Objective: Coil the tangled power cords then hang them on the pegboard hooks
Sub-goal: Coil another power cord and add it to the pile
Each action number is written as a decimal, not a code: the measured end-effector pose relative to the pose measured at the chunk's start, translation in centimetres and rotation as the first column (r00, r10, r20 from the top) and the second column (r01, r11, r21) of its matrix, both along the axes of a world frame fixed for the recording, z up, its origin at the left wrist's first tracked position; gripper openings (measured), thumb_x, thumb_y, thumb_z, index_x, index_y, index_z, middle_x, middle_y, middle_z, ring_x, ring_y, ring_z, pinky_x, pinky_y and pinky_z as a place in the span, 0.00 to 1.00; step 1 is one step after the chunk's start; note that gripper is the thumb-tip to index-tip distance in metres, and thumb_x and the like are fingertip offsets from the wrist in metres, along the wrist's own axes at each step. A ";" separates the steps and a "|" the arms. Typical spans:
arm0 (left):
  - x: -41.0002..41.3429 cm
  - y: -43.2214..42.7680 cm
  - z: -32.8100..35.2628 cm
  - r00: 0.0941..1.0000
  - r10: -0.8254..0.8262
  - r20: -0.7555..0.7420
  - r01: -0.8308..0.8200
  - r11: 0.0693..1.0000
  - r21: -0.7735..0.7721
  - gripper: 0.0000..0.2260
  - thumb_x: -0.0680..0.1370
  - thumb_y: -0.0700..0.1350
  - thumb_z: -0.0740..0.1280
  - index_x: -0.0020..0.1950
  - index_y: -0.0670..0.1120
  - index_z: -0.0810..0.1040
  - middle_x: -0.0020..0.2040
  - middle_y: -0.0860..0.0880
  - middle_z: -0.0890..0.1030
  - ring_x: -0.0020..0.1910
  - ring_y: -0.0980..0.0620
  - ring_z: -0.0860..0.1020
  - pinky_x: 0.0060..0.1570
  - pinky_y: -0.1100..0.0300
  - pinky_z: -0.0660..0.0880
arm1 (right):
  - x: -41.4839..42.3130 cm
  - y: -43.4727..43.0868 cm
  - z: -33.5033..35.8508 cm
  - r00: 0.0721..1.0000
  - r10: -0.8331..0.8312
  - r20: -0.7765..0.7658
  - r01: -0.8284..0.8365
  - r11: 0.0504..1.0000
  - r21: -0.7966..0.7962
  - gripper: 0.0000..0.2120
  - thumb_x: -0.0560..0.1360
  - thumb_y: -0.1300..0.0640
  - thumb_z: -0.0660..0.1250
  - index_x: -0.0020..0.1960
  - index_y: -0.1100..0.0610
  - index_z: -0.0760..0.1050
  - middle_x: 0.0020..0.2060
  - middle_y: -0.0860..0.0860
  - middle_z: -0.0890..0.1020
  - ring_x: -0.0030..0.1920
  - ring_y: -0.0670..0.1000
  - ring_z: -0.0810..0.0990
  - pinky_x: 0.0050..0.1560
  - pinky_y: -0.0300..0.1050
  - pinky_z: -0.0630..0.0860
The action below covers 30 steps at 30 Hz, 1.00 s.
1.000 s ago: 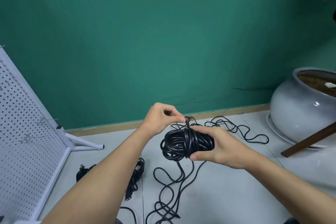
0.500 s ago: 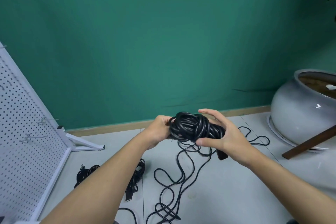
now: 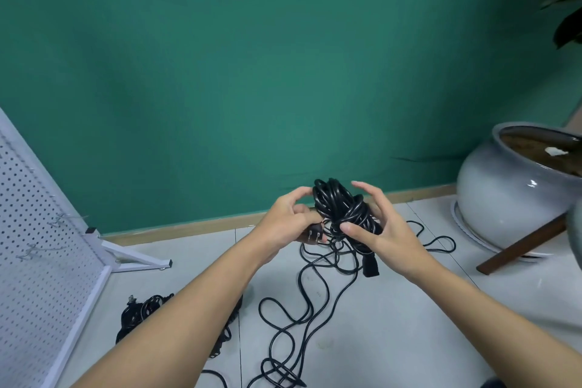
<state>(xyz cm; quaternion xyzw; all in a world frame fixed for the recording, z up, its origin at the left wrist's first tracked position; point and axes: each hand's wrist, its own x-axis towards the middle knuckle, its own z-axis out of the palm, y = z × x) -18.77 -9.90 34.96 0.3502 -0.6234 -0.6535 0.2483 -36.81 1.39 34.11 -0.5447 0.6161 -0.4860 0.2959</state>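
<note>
Head view: I hold the half-wound black cord bundle (image 3: pixel 341 209) above the floor (image 3: pixel 409 324), right hand (image 3: pixel 385 239) grip wrapped round it, left hand (image 3: pixel 288 224) grip pinching its plug (image 3: pixel 315 235). Loose loops (image 3: pixel 299 309) trail below and the pegboard hooks (image 3: pixel 63 219) are bare, so I judge coiling unfinished and hanging unstarted.

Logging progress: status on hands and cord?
Left hand pinches plug. Right hand grips cord bundle. Loose cord trails to floor, tangled. Bundle not yet hung.
</note>
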 end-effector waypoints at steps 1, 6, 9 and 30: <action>0.0 0.0 0.1 1.000 0.006 0.004 -0.006 1.000 0.000 0.20 0.78 0.34 0.69 0.69 0.49 0.75 0.40 0.42 0.81 0.36 0.47 0.82 0.37 0.59 0.79 | 0.1 0.0 -0.1 0.999 -0.008 -0.037 0.007 1.000 -0.023 0.27 0.76 0.58 0.76 0.71 0.46 0.71 0.62 0.42 0.82 0.66 0.39 0.77 0.70 0.40 0.72; -0.1 0.4 0.6 0.998 0.063 -0.026 -0.063 0.998 0.022 0.10 0.78 0.33 0.67 0.57 0.43 0.72 0.40 0.41 0.81 0.35 0.44 0.81 0.35 0.59 0.78 | 0.6 -0.1 0.2 0.992 -0.002 -0.126 -0.006 0.998 -0.059 0.19 0.80 0.53 0.72 0.68 0.42 0.71 0.59 0.43 0.83 0.61 0.47 0.80 0.67 0.51 0.74; -0.1 0.6 1.0 0.999 0.012 -0.053 -0.012 1.000 -0.001 0.05 0.82 0.36 0.66 0.55 0.42 0.80 0.41 0.42 0.84 0.36 0.45 0.82 0.37 0.60 0.76 | 0.9 0.0 0.4 0.991 0.022 -0.134 -0.022 1.000 0.001 0.14 0.82 0.50 0.67 0.66 0.39 0.73 0.57 0.40 0.83 0.60 0.42 0.80 0.63 0.44 0.73; -0.9 0.7 0.0 0.983 0.183 0.022 -0.119 0.717 -0.687 0.06 0.78 0.40 0.74 0.53 0.45 0.88 0.48 0.54 0.86 0.48 0.62 0.82 0.49 0.74 0.73 | 0.7 -1.0 0.0 1.000 -0.013 0.010 0.012 0.998 0.057 0.14 0.84 0.59 0.64 0.66 0.46 0.78 0.63 0.44 0.80 0.67 0.43 0.76 0.74 0.50 0.69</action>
